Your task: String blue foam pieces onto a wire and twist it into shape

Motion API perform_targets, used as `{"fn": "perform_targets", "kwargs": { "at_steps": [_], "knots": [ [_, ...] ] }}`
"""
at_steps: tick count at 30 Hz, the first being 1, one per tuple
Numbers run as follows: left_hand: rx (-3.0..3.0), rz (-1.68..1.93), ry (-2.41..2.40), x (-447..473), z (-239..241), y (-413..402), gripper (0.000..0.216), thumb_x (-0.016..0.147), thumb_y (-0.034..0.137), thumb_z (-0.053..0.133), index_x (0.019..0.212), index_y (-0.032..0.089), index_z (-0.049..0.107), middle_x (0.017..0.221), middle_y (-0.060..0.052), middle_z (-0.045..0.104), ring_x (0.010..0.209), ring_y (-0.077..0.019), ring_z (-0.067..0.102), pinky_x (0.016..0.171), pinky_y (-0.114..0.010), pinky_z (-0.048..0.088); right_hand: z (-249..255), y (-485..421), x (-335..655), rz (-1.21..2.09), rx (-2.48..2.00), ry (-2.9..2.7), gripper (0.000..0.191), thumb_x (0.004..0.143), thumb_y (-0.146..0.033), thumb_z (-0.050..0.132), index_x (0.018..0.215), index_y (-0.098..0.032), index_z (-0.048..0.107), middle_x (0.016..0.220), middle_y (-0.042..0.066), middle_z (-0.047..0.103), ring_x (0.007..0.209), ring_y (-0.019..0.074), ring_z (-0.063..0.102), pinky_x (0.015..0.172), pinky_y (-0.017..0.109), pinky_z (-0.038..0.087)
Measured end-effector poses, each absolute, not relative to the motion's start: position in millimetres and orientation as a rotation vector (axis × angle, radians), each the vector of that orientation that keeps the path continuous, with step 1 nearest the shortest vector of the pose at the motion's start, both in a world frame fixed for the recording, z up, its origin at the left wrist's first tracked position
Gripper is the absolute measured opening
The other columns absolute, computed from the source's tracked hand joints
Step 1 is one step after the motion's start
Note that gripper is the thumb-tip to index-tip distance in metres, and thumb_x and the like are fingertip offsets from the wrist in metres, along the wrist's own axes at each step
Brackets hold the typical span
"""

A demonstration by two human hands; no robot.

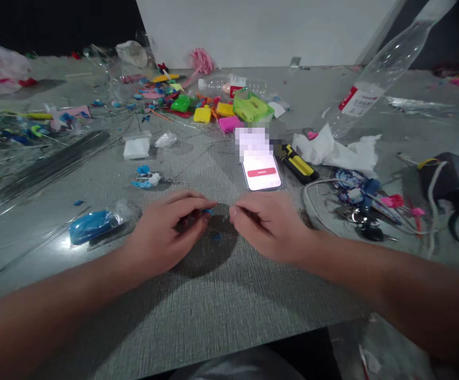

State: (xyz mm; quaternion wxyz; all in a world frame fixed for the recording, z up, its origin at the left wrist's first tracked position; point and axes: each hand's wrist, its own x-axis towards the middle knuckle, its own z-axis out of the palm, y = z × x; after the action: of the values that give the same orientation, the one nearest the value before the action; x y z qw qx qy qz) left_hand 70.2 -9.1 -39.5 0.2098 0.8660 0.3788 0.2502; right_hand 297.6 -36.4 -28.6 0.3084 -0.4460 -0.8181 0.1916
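Note:
My left hand (169,227) is closed in a pinch over the near middle of the table. A small bit of blue, clay-like material (207,211) shows between its thumb and fingers. Just across a narrow gap, my right hand (271,224) has its thumb pressed to the curled fingers; whatever they may hold is hidden. Below the fingertips a tiny blue scrap (216,236) lies on the table. A clear packet of blue clay (92,227) rests left of my left hand. Beyond that hand lie small blue and white pieces (147,178) with thin wires.
A lit phone (263,171) lies beyond my hands, beside a black and yellow tool (298,163). At right are an upright plastic bottle (358,100), crumpled tissue (332,148), a cable and a black adapter (455,177). Coloured packets (253,108) and wires (55,163) cover the far and left areas.

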Motion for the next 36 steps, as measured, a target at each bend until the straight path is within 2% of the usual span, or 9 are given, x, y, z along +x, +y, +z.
{"fn": "perform_targets", "kwargs": {
  "at_steps": [5, 9, 13, 19, 22, 26, 31, 34, 36],
  "knots": [
    [2.429, 0.642, 1.065, 70.4, -41.9, -8.9, 0.023, 0.095, 0.019, 0.058, 0.113, 0.016, 0.073, 0.109, -0.007, 0.07, 0.097, -0.019, 0.066, 0.086, -0.032, 0.051, -34.8, -34.7, 296.1, 0.497, -1.083, -2.041, 0.008, 0.09, -0.016, 0.063, 0.09, -0.016, 0.071, 0.079, -0.001, 0.071, 0.067, 0.0082, 0.061, 0.062, 0.021, 0.042],
    [2.501, 0.563, 1.058, 69.7, -45.5, -7.6, 0.02, 0.093, 0.018, 0.058, 0.105, 0.016, 0.074, 0.109, -0.008, 0.068, 0.098, -0.0208, 0.065, 0.086, -0.034, 0.051, -31.8, -35.1, 296.2, 0.532, -1.083, -2.049, 0.002, 0.085, -0.017, 0.067, 0.084, -0.015, 0.066, 0.074, -0.002, 0.066, 0.064, 0.0078, 0.058, 0.059, 0.021, 0.041],
    [2.507, 0.548, 1.054, 69.1, -46.0, -5.1, 0.024, 0.091, 0.012, 0.057, 0.105, 0.016, 0.076, 0.108, -0.007, 0.069, 0.097, -0.0202, 0.065, 0.086, -0.034, 0.051, -29.1, -36.0, 296.9, 0.549, -1.058, -2.183, 0.028, 0.098, -0.024, 0.054, 0.072, -0.015, 0.06, 0.063, -0.002, 0.055, 0.059, 0.0089, 0.049, 0.056, 0.025, 0.035],
    [2.481, 0.623, 1.14, 70.0, -45.4, -4.5, 0.023, 0.091, 0.014, 0.06, 0.106, 0.017, 0.077, 0.107, -0.007, 0.07, 0.095, -0.0193, 0.067, 0.084, -0.032, 0.052, -38.1, -33.2, 296.5, 0.575, -1.12, -2.072, 0.016, 0.093, -0.017, 0.06, 0.101, -0.016, 0.073, 0.089, 0.003, 0.075, 0.075, 0.0119, 0.065, 0.065, 0.023, 0.046],
    [2.439, 0.697, 1.132, 69.8, -44.3, -4.9, 0.022, 0.093, 0.017, 0.061, 0.106, 0.017, 0.078, 0.105, -0.006, 0.071, 0.091, -0.0174, 0.068, 0.082, -0.03, 0.052, -38.5, -32.6, 295.8, 0.645, -1.226, -2.055, 0.013, 0.093, -0.025, 0.065, 0.088, -0.018, 0.075, 0.076, 0.001, 0.074, 0.066, 0.0115, 0.064, 0.06, 0.023, 0.043],
    [2.37, 0.772, 1.046, 68.7, -41.3, -7.3, 0.02, 0.096, 0.019, 0.061, 0.107, 0.018, 0.078, 0.102, -0.005, 0.076, 0.09, -0.0141, 0.07, 0.081, -0.025, 0.052, -38.0, -32.1, 296.4, 0.755, -1.235, -2.051, 0.03, 0.103, -0.029, 0.052, 0.085, -0.016, 0.072, 0.07, 0.001, 0.071, 0.061, 0.0108, 0.064, 0.06, 0.025, 0.044],
    [2.077, 0.733, 1.054, 68.8, -35.4, -16.0, 0.019, 0.095, 0.027, 0.066, 0.108, 0.022, 0.078, 0.083, 0.0, 0.078, 0.067, -0.0106, 0.069, 0.061, -0.02, 0.051, -38.9, -32.1, 297.5, 0.837, -1.212, -1.916, 0.012, 0.097, -0.029, 0.065, 0.096, -0.019, 0.072, 0.08, 0.0, 0.074, 0.069, 0.0124, 0.067, 0.062, 0.025, 0.047],
    [1.84, 0.621, 1.039, 71.0, -30.9, -19.5, 0.016, 0.095, 0.029, 0.065, 0.096, 0.02, 0.078, 0.068, 0.003, 0.072, 0.052, -0.0082, 0.061, 0.048, -0.017, 0.046, -35.1, -34.6, 296.6, 0.777, -1.169, -2.009, 0.024, 0.1, -0.031, 0.06, 0.084, -0.018, 0.07, 0.069, -0.001, 0.068, 0.064, 0.0118, 0.062, 0.059, 0.025, 0.045],
    [1.798, 0.569, 1.024, 72.6, -28.4, -19.1, 0.017, 0.094, 0.029, 0.065, 0.086, 0.019, 0.077, 0.058, 0.005, 0.064, 0.047, -0.0066, 0.055, 0.044, -0.015, 0.041, -33.5, -36.1, 295.0, 0.672, -1.032, -2.081, 0.022, 0.102, -0.026, 0.056, 0.088, -0.016, 0.069, 0.075, 0.001, 0.068, 0.071, 0.0123, 0.063, 0.065, 0.026, 0.048]
  ]
}}
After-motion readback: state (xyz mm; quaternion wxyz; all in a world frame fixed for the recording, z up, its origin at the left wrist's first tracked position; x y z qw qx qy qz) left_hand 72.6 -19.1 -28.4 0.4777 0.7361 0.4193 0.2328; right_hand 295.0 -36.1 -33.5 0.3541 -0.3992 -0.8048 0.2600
